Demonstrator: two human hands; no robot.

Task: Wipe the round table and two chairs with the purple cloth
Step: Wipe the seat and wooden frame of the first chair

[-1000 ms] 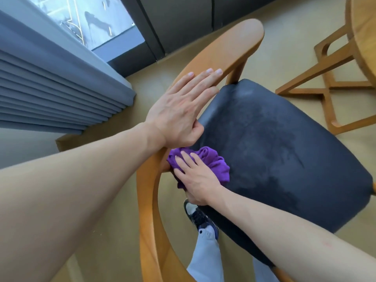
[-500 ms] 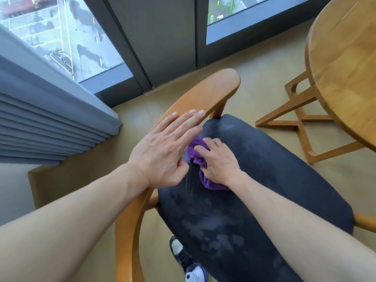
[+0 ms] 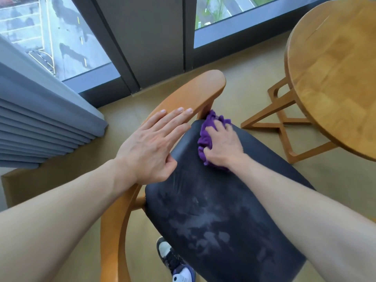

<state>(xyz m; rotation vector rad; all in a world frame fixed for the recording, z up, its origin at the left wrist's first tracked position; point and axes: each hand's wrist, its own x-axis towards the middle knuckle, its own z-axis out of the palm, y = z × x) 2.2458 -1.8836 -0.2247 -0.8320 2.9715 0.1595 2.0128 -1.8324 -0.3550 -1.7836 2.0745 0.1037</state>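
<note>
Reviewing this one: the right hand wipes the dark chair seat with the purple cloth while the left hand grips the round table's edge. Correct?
Not quite. In the head view the left hand lies flat on the chair's wooden armrest, not the round table. The rest holds.

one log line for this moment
step: wiping chair seat | right hand: grips purple cloth | left hand: flat on wooden backrest

We see only part of the purple cloth (image 3: 205,137); the rest lies bunched under our right hand (image 3: 222,145). The round desk (image 3: 333,78) runs off the right edge. The chair (image 3: 203,210) is cut off at the bottom, and its seat hides most of one shoe (image 3: 175,263).
</note>
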